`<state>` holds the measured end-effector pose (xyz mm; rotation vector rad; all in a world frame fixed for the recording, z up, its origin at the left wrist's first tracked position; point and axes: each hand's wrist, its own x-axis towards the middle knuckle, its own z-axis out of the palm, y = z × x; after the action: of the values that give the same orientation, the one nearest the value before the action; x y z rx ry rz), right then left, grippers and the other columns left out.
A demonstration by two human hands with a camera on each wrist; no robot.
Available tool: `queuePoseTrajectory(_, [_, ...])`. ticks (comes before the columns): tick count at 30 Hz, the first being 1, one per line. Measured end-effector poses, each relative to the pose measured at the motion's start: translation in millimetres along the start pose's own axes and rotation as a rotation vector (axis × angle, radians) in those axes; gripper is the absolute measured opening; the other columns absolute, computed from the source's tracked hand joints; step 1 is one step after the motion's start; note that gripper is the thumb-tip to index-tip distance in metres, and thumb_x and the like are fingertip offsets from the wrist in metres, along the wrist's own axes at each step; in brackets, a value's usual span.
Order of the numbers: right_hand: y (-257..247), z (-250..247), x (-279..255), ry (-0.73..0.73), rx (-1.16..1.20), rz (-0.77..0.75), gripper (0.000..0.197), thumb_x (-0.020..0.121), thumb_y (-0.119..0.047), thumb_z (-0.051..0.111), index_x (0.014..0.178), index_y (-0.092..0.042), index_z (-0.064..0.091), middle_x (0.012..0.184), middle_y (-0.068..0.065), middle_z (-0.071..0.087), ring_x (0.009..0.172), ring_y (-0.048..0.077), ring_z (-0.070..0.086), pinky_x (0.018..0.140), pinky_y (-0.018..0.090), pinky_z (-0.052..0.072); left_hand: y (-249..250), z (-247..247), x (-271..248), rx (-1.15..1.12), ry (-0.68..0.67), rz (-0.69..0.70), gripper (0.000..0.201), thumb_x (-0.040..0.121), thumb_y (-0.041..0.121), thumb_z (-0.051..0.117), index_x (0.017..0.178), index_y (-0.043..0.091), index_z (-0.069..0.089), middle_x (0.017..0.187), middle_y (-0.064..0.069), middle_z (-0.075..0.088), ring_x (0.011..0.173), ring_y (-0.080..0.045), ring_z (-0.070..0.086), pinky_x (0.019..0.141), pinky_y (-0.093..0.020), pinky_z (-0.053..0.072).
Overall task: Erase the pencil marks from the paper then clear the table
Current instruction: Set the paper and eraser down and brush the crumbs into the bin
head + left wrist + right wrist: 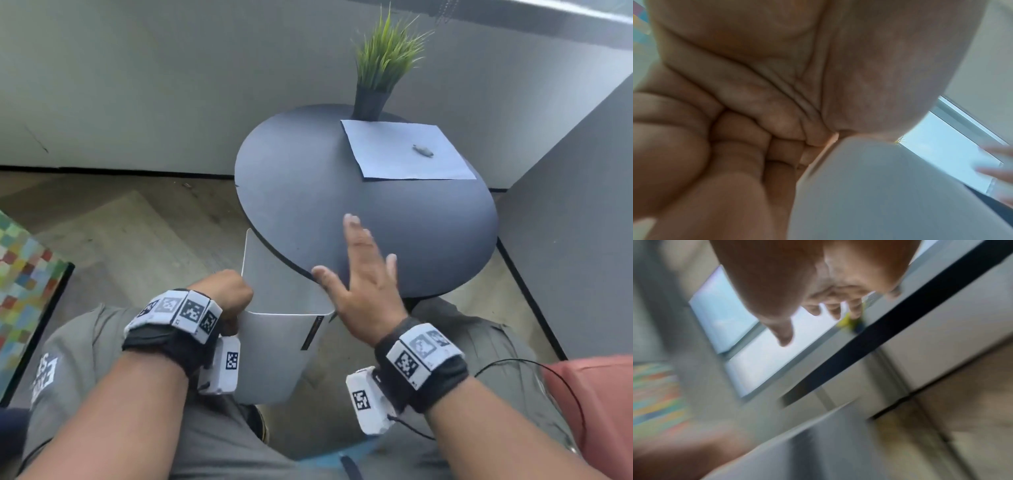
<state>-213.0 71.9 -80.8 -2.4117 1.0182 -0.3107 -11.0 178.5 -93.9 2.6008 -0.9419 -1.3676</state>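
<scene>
Left hand point(224, 291) clenched on the left edge of a white bin point(277, 346), fingers curled over the rim, holding that bin tilted just below the near edge of the round dark table point(294, 192) and above the lap in grey trousers point(102, 394). In the left wrist view, curled fingers point(735, 129) pressed against the pale wall of the bin point(879, 194). Right hand point(363, 274) released, flat and spread, fingers straight, over the near edge of the table right next to the bin's mouth, grasping nothing; contact with the tabletop impossible to judge. In the right wrist view, heavily blurred, straight fingers point(816, 309) pointing toward a window. Paper point(404, 150) flat on the far right part of the table, well apart from both hands, with a small grey heap of eraser crumbs point(423, 150) on it right of centre; pencil marks not discernible. Potted green plant point(380, 68) in a dark vase just behind the paper's far left corner. Around the table, wooden floor point(137, 212), a multicoloured checked surface point(24, 274) at the left edge, an orange cushion point(603, 404) at the right.
</scene>
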Motion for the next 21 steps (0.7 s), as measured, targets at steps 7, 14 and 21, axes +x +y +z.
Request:
queuePoseTrajectory(7, [-2.7, 10.6, 6.8, -0.21, -0.346, 0.246, 0.077, 0.087, -0.076, 0.003, 0.153, -0.038, -0.004, 0.161, -0.01, -0.02, 0.146, 0.027, -0.026, 0.109, 0.067, -0.015, -3.0, -7.7, -3.5, -0.077, -0.015, -0.009, 0.042, 0.089, 0.004, 0.041, 0.055, -0.003, 0.065, 0.053, -0.014, 0.067, 0.036, -0.019, 0.055, 0.036, -0.017, 0.036])
queuePoseTrajectory(14, [-55.1, 25.9, 12.7, -0.176, 0.181, -0.244, 0.063, 0.1, -0.051, 0.037, 0.155, -0.027, 0.02, 0.163, -0.009, 0.015, 0.149, 0.003, 0.006, 0.122, 0.045, 0.005, -13.1, -13.8, -3.2, -0.141, -0.014, 0.004, 0.04, 0.093, 0.01, 0.043, 0.066, -0.006, 0.067, 0.057, -0.014, 0.069, 0.038, -0.019, 0.059, 0.039, -0.017, 0.04])
queuePoseTrajectory(21, [-39.1, 30.3, 18.2, -0.29, -0.357, 0.019, 0.081, 0.088, -0.076, 0.003, 0.156, -0.031, 0.001, 0.163, -0.005, -0.016, 0.147, 0.023, -0.024, 0.115, 0.06, -0.012, -15.6, -16.0, 4.4, -0.139, -0.033, 0.001, 0.039, 0.089, 0.009, 0.042, 0.062, -0.005, 0.066, 0.059, -0.015, 0.07, 0.038, -0.02, 0.058, 0.037, -0.017, 0.036])
